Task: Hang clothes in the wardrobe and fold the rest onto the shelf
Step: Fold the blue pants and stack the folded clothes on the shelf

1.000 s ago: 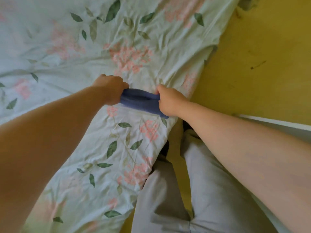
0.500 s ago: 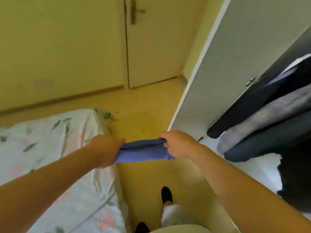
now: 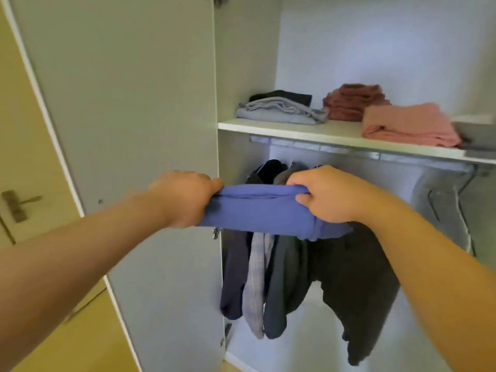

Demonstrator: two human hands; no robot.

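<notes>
Folded blue garment [image 3: 257, 210], plain and soft, no print or buttons showing, held level in the air in front of the open wardrobe [image 3: 249, 63], below the shelf [image 3: 281, 128] and across the tops of the hanging clothes [image 3: 290, 277]. Several layers stacked flat, upper fold line running along the top edge, a loose corner sagging at the lower right end. Touching nothing but the two hands.

Left hand [image 3: 182, 200] clamped on the garment's left end, fingers curled tight under and around the cloth, thumb on top. Right hand [image 3: 327, 194] clamped on the right end, fingers [image 3: 302, 201] tucked into the fold, knuckles up. Both forearms stretched forward, bare.

On the shelf: grey fold [image 3: 279, 112] near the left front edge with a black piece [image 3: 281, 96] behind it; dark red pile [image 3: 351, 103] toward the middle back; pink fold [image 3: 408, 124] at the front edge further right, just beside the red pile. Under the shelf, a rail [image 3: 349, 151] running left to right, slightly blurred. Hanging from it: dark navy, checked grey, dark grey and black pieces, bunched toward the left end. Wardrobe door [image 3: 120, 103] swung open at the left, pale and plain. Room door handle [image 3: 16, 204] at the far left edge of view, on a yellowish door.
</notes>
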